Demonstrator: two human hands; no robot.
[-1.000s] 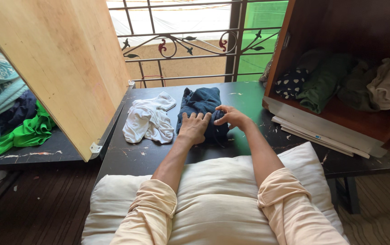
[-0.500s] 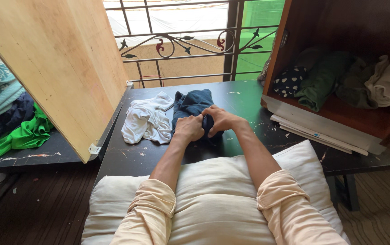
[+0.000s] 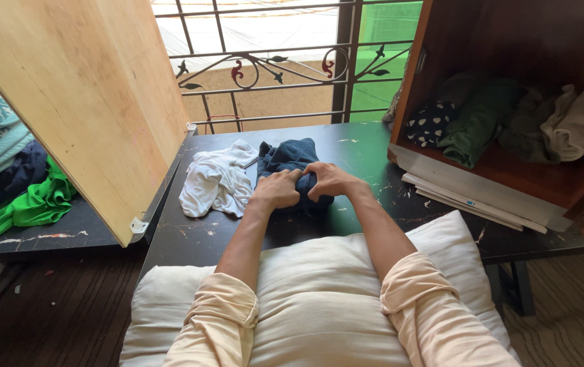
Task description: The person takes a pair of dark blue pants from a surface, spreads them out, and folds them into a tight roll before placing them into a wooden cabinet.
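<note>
A dark navy garment (image 3: 290,156) lies bunched on the black table (image 3: 367,146). My left hand (image 3: 276,189) grips its near edge with curled fingers. Right beside it, my right hand (image 3: 327,179) also clutches the near edge, and the two hands touch each other over the cloth. A crumpled white garment (image 3: 216,180) lies just left of the navy one, apart from my hands.
A cream pillow (image 3: 319,292) rests under my forearms at the table's near edge. A wooden cabinet door (image 3: 81,95) stands open on the left, with folded fabrics (image 3: 7,170) behind it. An open wooden cabinet (image 3: 509,115) with rolled clothes sits on the right. An iron railing (image 3: 271,68) runs behind the table.
My left hand went from flat on the navy garment to gripping it. My right hand moved left to meet it, and the garment's near part has been gathered up.
</note>
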